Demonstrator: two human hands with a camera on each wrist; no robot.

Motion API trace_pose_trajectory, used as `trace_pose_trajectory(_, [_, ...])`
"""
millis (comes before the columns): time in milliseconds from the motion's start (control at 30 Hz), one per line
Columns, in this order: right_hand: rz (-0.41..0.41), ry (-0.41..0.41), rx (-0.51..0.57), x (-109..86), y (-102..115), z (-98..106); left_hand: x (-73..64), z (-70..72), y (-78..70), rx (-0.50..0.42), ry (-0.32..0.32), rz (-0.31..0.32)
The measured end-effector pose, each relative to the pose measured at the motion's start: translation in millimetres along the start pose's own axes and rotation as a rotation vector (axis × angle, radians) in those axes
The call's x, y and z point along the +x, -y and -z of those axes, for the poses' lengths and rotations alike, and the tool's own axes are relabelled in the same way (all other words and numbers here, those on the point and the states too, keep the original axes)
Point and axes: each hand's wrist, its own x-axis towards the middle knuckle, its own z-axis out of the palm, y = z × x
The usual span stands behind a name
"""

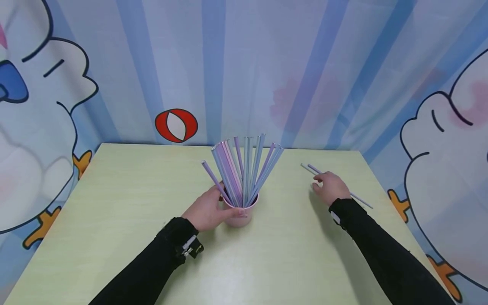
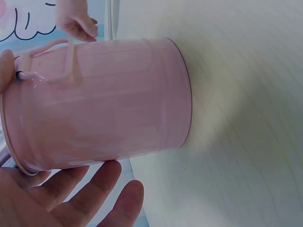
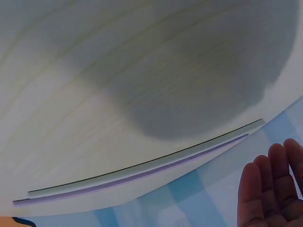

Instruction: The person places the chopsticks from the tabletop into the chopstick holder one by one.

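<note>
A small pink metal pail (image 1: 241, 219) stands upright on the table, filled with purple, pink and pale blue drinking straws (image 1: 248, 169) that fan out above its rim. My left hand (image 1: 207, 210) grips the pail's side, thumb at the front and fingers round the far side. In the left wrist view the pail (image 2: 109, 101) shows a wire handle near its rim. Over to the right, my right hand (image 1: 332, 188) hovers above two loose straws lying side by side. The right wrist view shows a purple straw (image 3: 142, 178) beside a grey-green straw (image 3: 142, 167), both apart from the fingers (image 3: 279, 175).
The pale wooden table (image 1: 126, 203) ends at a back edge against a blue striped curtain (image 1: 244, 63). Printed cartoon figures and a red-and-white oval (image 1: 176, 126) decorate the cloth. Black sleeves (image 1: 145, 271) with wrist cameras cover both forearms.
</note>
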Motion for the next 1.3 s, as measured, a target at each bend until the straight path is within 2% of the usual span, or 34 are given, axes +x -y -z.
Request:
trace_pose_trajectory(233, [-0.072,0.016,-0.114,-0.2,-26.5,0.7,0.4,-1.0,-0.8,0.0,-0.006,-0.003])
trace_pose_trajectory(500, [-0.069,0.032,-0.183,2.1,-41.0,-6.3,0.7,-1.5,1.1,-0.012,-0.005,-0.008])
trace_pose_trajectory(733, [-0.066,0.044,-0.217,2.7,-44.8,-9.2,0.6,-1.9,2.4,-0.005,-0.007,-0.005])
trace_pose_trajectory(933, [-0.069,0.044,-0.216,-0.8,-45.2,-9.7,0.4,-2.0,1.7,-0.004,-0.002,-0.003])
trace_pose_trajectory(1300, [-0.032,-0.006,-0.165,1.1,-42.2,-13.4,0.6,-0.3,2.6,-0.001,-0.006,0.001])
